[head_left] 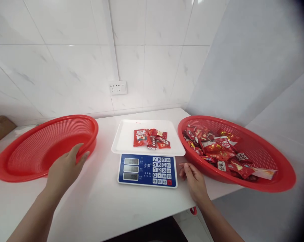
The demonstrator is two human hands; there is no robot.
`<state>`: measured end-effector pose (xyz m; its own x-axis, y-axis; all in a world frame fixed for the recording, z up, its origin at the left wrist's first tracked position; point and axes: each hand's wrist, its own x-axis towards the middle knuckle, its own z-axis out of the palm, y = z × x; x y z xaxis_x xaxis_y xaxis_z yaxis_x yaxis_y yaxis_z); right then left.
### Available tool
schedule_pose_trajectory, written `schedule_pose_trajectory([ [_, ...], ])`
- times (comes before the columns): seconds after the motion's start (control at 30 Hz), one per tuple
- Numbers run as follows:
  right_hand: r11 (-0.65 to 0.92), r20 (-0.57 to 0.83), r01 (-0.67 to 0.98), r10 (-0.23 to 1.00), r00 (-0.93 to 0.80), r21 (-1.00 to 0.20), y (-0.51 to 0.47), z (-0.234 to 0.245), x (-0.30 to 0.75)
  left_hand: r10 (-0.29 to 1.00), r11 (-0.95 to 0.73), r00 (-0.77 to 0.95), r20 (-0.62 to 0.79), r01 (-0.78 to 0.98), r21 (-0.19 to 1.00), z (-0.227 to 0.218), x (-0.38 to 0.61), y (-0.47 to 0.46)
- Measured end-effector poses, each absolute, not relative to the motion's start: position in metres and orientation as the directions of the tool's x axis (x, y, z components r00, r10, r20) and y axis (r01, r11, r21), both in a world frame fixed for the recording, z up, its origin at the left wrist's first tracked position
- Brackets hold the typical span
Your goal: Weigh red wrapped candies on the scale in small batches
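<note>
My left hand (67,168) grips the near right rim of a red plastic basket (63,148), fingers inside and thumb outside. The part of this basket's inside that I can see holds nothing. My right hand (194,181) rests on the table beside the scale's lower right side, fingers loosely curled and apart, with nothing seen in it. Between the hands stands a digital scale (147,170) with a blue keypad panel. On its white tray (126,134) lie several small red snack packets (152,138). The display's top line seems to read 0.063.
At the right, a second red basket (265,151) holds a heap of mostly red snack packets (217,148). It overhangs the white table's (104,205) edge. A tiled wall with a socket (118,87) rises behind. A brown box (2,128) sits far left.
</note>
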<state>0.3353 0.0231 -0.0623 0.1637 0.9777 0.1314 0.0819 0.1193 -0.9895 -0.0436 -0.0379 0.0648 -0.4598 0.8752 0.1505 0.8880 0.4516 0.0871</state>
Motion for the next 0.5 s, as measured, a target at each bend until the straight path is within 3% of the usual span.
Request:
schedule_pose_trajectory([
  [0.13, 0.116, 0.128, 0.085, 0.979, 0.157, -0.99, 0.023, -0.062, 0.335, 0.921, 0.27, -0.323, 0.217, 0.932, 0.241, 0.068, -0.014, -0.023],
  [0.3, 0.119, 0.131, 0.084, 0.98, 0.149, -0.989, 0.022, -0.061, 0.335, 0.972, -0.214, 0.146, 0.182, 0.869, 0.447, 0.076, 0.043, 0.026],
  [0.4, 0.125, 0.138, 0.094, 0.978, 0.154, -0.988, 0.021, -0.063, 0.335, 0.938, -0.334, 0.342, 0.047, 0.866, 0.372, 0.078, 0.07, 0.061],
  [0.5, 0.124, 0.138, 0.094, 0.978, 0.157, -0.988, 0.02, -0.064, 0.336, 0.914, -0.37, 0.404, -0.047, 0.874, 0.315, 0.078, 0.083, 0.086],
])
